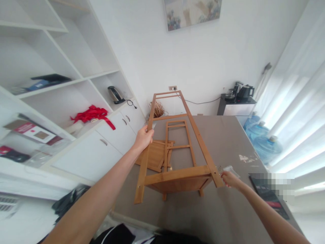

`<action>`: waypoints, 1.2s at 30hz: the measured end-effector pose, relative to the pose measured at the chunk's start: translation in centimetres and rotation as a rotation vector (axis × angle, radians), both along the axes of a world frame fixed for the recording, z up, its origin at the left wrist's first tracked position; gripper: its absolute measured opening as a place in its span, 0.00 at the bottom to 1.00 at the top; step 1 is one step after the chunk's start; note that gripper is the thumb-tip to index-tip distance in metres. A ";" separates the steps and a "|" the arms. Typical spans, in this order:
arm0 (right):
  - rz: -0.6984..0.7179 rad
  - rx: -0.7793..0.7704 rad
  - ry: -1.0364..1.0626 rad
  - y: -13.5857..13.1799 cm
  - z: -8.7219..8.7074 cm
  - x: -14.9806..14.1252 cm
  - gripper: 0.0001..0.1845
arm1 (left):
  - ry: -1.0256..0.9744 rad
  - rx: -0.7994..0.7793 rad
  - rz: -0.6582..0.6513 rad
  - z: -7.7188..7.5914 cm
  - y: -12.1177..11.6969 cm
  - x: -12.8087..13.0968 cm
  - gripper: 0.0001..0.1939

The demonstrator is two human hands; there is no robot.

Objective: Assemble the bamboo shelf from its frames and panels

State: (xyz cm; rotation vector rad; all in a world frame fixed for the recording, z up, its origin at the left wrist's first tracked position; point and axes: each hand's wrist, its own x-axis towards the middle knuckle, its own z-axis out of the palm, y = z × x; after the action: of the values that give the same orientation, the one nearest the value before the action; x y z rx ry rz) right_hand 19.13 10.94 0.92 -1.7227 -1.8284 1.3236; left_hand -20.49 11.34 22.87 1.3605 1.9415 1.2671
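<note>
A wooden furniture frame (200, 140) stands tilted over the table, its long side rails joined by crossbars. My left hand (143, 138) is closed around its left rail, about midway along. A wooden panel (177, 184) is joined between the frame and a second, smaller frame (188, 137) beyond it. Beside the near end of the right rail, my right hand (230, 179) is closed, fingertips pinched together close to a hole in the rail. What they hold is too small to make out. Just behind that hand lies a small clear plastic bag (231, 170).
More wooden panels (153, 154) lie on the grey table (218, 130), left of the frames. A dark flat item (266, 195) rests at the table's right edge. Blue water jugs (265, 145) stand by the curtain. White shelving (83, 79) with a kettle (115, 95) lines the left.
</note>
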 end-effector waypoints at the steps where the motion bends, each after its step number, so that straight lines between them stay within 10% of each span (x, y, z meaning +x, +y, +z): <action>1: 0.007 0.009 -0.075 -0.5 -1.2 0.1 0.09 | 0.001 -0.003 0.002 0.1 0.0 0.1 0.05; 15: 0.193 0.131 -0.537 -0.8 -5.1 -4.4 0.16 | 0.043 -0.023 0.007 0.5 0.0 0.4 0.04; 27: 0.065 0.079 -0.570 1.2 -5.7 1.7 0.15 | 0.048 -0.024 0.009 0.8 0.0 0.7 0.04; 36: 0.014 -0.010 -0.636 -0.5 -6.6 -0.6 0.14 | 0.048 -0.024 0.002 0.8 0.1 0.7 0.04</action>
State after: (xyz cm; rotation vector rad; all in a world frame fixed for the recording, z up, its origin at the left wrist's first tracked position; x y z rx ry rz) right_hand 18.49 10.47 -5.73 -2.3238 -2.1393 0.8316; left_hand -19.82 11.40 23.69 1.3894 1.9845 1.2183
